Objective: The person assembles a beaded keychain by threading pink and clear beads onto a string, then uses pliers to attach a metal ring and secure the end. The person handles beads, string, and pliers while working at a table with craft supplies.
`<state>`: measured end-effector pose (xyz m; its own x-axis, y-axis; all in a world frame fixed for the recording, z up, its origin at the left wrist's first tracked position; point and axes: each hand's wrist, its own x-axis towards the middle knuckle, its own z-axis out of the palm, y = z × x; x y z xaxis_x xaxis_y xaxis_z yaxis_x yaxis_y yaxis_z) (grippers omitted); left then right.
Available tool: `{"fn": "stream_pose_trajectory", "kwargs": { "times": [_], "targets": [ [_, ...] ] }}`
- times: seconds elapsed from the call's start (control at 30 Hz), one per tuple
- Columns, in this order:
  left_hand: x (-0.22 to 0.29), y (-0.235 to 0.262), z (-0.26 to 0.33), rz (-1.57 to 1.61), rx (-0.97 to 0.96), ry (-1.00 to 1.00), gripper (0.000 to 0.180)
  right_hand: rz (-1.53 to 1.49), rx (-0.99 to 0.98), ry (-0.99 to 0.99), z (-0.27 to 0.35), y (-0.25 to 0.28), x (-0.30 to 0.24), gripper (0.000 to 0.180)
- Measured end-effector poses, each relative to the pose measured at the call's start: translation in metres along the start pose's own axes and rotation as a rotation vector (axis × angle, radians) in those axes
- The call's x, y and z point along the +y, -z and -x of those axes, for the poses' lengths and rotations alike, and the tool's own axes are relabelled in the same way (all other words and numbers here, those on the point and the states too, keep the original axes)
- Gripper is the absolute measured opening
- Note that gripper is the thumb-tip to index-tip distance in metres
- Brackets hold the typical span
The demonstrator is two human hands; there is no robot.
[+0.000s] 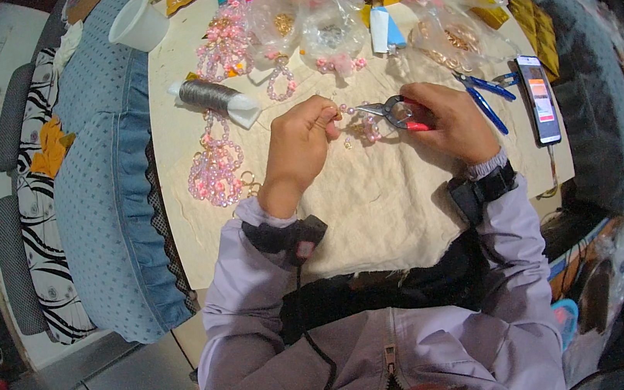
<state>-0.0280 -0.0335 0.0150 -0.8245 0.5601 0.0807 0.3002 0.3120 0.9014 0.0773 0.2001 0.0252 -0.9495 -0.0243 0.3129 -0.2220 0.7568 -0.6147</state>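
Left hand (304, 140) pinches a pink bead strand (363, 125) just above the cloth-covered worktop (376, 210), steadying it. Right hand (452, 119), its grip pressed around red-handled pliers (397, 112), brings the tips to the strand. Blue pliers (485, 96) lie near.

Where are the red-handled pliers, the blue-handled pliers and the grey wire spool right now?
red-handled pliers (398, 113), head view, on the metal pivot, in the right hand.
blue-handled pliers (489, 98), head view, on the blue handles, lying on the cloth.
grey wire spool (208, 95), head view, on the wound grey middle.
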Motion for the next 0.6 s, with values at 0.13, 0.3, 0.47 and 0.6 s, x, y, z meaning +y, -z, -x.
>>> {"fn": "stream_pose_trajectory", "kwargs": {
  "times": [0.13,0.3,0.47,0.6],
  "targets": [
    [-0.0034,-0.0006,0.0003,-0.040,0.060,-0.192,0.015,0.014,0.011,-0.012,0.0004,0.0001,0.0004,0.044],
    [-0.0042,0.0015,0.0006,-0.070,0.068,-0.298,0.014,-0.012,0.034,-0.026,0.0006,-0.0004,-0.0002,0.043],
    [-0.0013,0.0051,0.0006,-0.118,0.018,-0.279,0.018,-0.030,0.004,-0.064,0.0017,0.0011,-0.0009,0.044],
    [0.0015,0.0037,0.0011,0.141,-0.068,0.014,0.022,0.013,0.017,-0.028,0.0008,0.0000,0.0003,0.045]
  ]
}}
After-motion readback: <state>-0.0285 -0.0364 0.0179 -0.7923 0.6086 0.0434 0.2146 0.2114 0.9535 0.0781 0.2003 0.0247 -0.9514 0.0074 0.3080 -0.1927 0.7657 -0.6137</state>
